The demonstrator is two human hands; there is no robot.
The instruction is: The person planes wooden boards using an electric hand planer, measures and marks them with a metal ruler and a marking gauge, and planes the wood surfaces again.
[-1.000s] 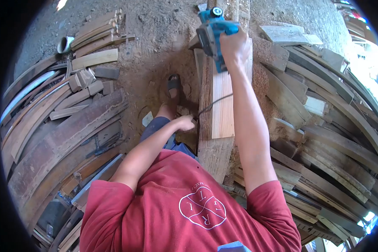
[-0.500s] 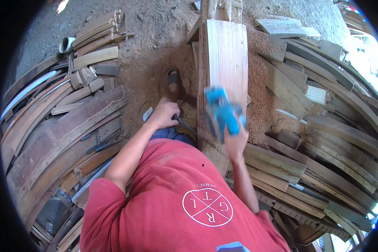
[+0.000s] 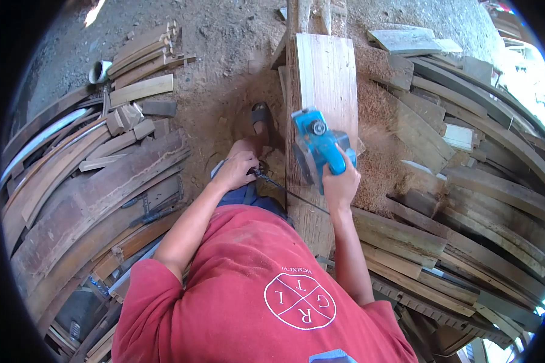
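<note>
My right hand [image 3: 342,183] is wrapped around the handle of a blue electric planer [image 3: 324,144]. The planer is over the near part of a pale wooden board [image 3: 327,75]; whether its sole touches the wood I cannot tell. My left hand [image 3: 239,171] is closed around a dark power cord [image 3: 292,192] beside my thigh. From there the cord runs across the bench towards my right forearm. The board lies lengthwise on a narrow wooden bench [image 3: 309,227].
Wood shavings [image 3: 374,115] cover the ground right of the bench. Stacked planks [image 3: 478,175] lie on the right, and more boards [image 3: 85,206] on the left. A short pipe [image 3: 99,72] sits at the upper left. My sandalled foot [image 3: 261,118] stands left of the bench.
The planer has shifted slightly away from my body and turned, and it is no longer smeared by motion. More of the cord shows, stretched across the bench. My left hand has barely moved.
</note>
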